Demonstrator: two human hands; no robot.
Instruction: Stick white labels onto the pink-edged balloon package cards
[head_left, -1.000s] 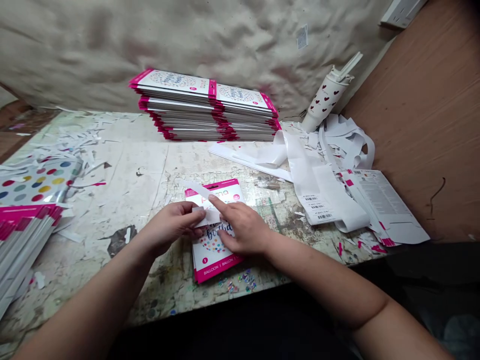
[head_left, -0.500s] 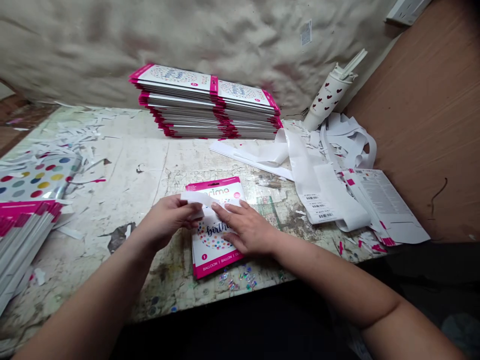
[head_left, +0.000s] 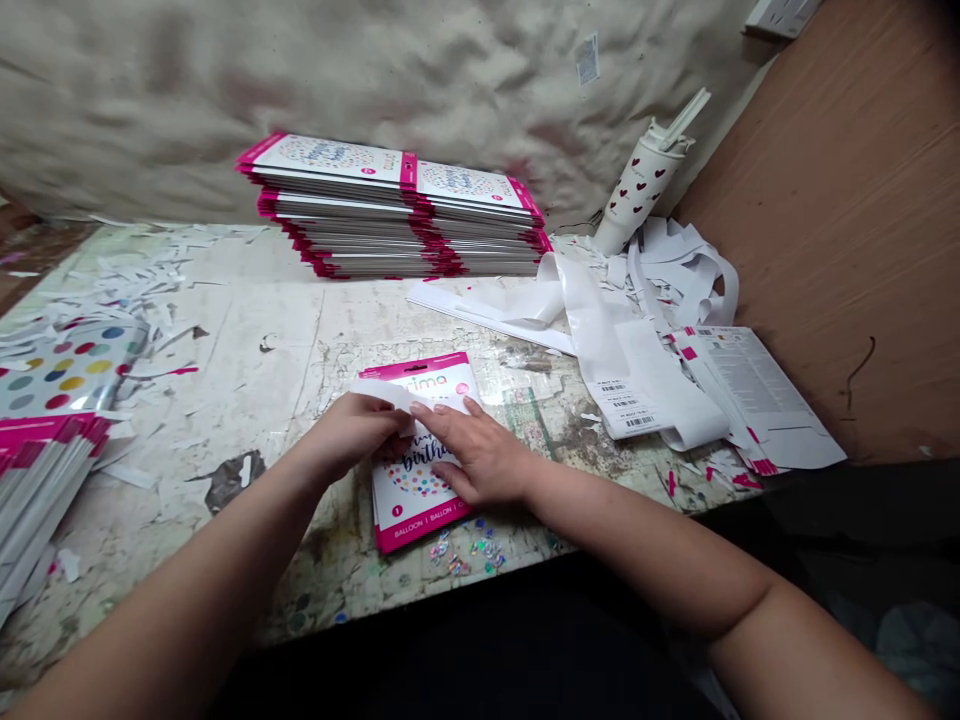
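The left hand (head_left: pixel 349 432) is closed in a pinch on a narrow white paper strip (head_left: pixel 381 393), gripping it just above the top edge of the hand, where the strip crosses the upper part of a pink-edged balloon package (head_left: pixel 420 505). The right hand (head_left: pixel 480 462) lies open on the package's face, fingers (head_left: pixel 442 425) spread and pressing flat, not grasping anything, with the fingertips just beside the strip. The package sits on the worn, paint-flecked table (head_left: pixel 225 340) at lower centre, partly under both hands, with its "birthday" lettering showing between them and sequin confetti (head_left: pixel 465 552) scattered just below it.

Farther up, at upper centre, lies a tall stack of matching packages (head_left: pixel 390 205), laid in two overlapping columns. At far left, a second stack (head_left: pixel 41 475) sits below a polka-dot foil sheet (head_left: pixel 67 370). To the right, white paper offcuts (head_left: pixel 675 270) heap up around barcode strips (head_left: pixel 626 408) and a printed card (head_left: pixel 757 395) – behind them stands a heart-patterned cup (head_left: pixel 637 185), tilted against the brown board (head_left: pixel 825 200).
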